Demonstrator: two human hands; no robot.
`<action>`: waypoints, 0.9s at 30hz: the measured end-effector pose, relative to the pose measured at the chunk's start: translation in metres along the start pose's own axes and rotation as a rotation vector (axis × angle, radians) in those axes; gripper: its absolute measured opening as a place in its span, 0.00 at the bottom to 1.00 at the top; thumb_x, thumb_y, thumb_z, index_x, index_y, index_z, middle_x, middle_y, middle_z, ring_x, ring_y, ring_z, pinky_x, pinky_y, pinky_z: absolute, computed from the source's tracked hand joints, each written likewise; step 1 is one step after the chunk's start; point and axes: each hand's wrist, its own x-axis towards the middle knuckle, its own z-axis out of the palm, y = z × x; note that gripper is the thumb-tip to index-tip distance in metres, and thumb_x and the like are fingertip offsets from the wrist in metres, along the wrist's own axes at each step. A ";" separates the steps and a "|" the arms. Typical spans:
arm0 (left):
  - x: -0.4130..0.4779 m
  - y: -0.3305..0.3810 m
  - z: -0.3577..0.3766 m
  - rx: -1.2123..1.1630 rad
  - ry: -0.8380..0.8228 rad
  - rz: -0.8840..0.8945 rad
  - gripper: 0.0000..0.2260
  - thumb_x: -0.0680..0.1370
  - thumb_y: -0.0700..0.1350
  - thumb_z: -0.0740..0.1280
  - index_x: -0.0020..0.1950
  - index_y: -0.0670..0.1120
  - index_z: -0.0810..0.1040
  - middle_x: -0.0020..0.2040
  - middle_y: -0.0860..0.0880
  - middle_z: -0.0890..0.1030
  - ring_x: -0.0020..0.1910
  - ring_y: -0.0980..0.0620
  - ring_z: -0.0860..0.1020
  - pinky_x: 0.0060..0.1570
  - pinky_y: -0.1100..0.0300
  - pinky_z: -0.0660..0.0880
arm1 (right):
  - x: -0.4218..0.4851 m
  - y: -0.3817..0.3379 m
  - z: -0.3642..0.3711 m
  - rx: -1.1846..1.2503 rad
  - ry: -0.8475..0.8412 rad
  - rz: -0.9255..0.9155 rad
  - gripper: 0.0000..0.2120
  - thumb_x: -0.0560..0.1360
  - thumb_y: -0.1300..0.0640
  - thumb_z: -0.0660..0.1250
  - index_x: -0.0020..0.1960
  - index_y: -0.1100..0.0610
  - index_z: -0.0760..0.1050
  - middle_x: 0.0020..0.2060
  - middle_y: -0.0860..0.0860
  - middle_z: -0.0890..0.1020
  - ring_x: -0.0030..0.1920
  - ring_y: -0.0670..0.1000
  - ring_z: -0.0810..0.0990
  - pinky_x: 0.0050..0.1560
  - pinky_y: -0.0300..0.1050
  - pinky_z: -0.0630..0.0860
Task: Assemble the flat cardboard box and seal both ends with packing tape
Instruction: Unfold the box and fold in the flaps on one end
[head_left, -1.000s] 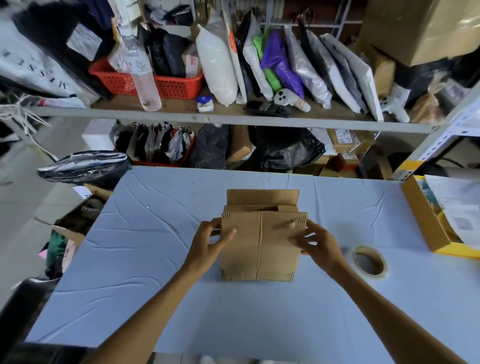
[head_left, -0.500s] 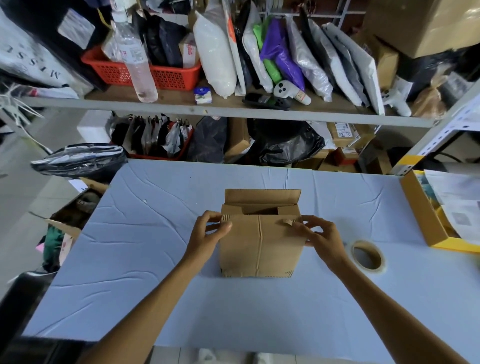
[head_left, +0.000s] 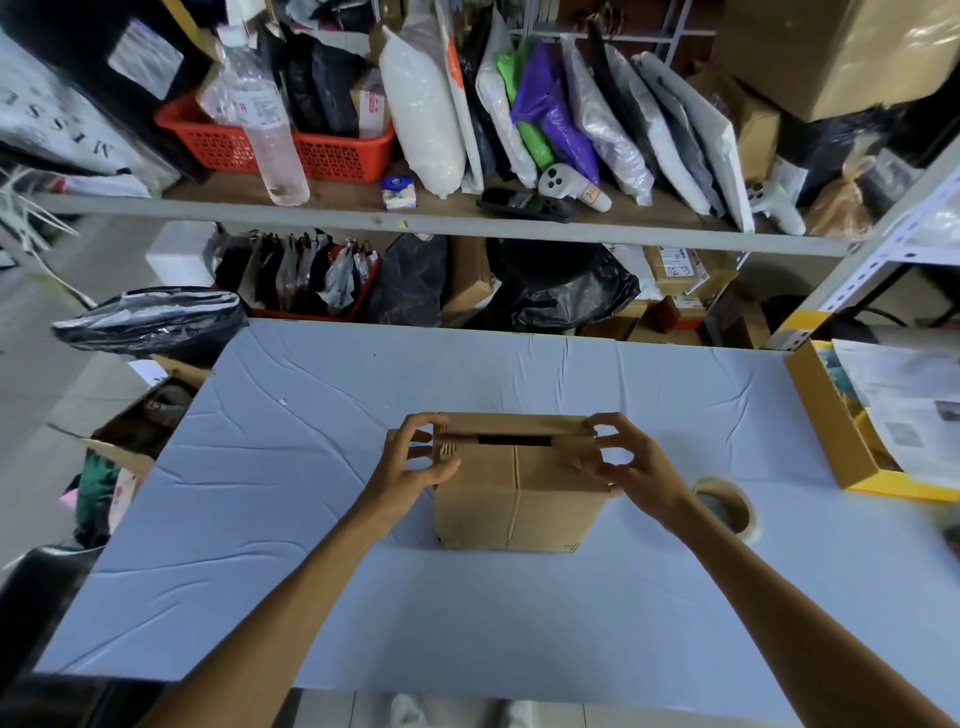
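the right forearm (head_left: 727, 556) hides part of the tape roll (head_left: 747, 512); the yellow tray (head_left: 823, 421) runs off frame.

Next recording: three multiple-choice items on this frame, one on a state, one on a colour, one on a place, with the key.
1. The top flaps of the cardboard box are: A. upright, wide open; B. folded down, a narrow dark gap left; C. taped over.
2. The table cover is: A. light blue; B. red; C. green.
3. The tape roll lies: A. on top of the box; B. against the box's left side; C. on the table cover, right of the box.
Key: 1 B, a dark slit shows between the flaps held by the left hand and right hand; 2 A, pale blue cloth; 3 C, it lies flat by the right forearm.
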 end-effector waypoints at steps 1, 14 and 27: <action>-0.001 0.000 0.001 0.017 0.010 0.014 0.15 0.74 0.42 0.71 0.57 0.56 0.74 0.61 0.48 0.69 0.60 0.55 0.73 0.42 0.72 0.75 | 0.000 0.002 0.001 0.000 0.014 0.007 0.17 0.66 0.50 0.70 0.54 0.42 0.74 0.51 0.51 0.81 0.42 0.62 0.81 0.40 0.53 0.78; 0.009 0.010 0.006 -0.009 0.072 0.036 0.12 0.70 0.43 0.76 0.50 0.50 0.78 0.63 0.56 0.77 0.56 0.55 0.80 0.47 0.67 0.76 | 0.005 0.003 0.004 0.087 0.222 -0.068 0.10 0.71 0.60 0.73 0.48 0.47 0.80 0.47 0.48 0.83 0.43 0.48 0.80 0.39 0.47 0.77; 0.015 0.007 0.016 -0.024 0.150 0.046 0.10 0.70 0.42 0.76 0.48 0.45 0.79 0.53 0.67 0.77 0.49 0.54 0.83 0.45 0.65 0.78 | 0.009 0.007 0.011 0.106 0.305 -0.032 0.06 0.70 0.64 0.74 0.44 0.56 0.80 0.42 0.49 0.83 0.39 0.47 0.79 0.34 0.44 0.75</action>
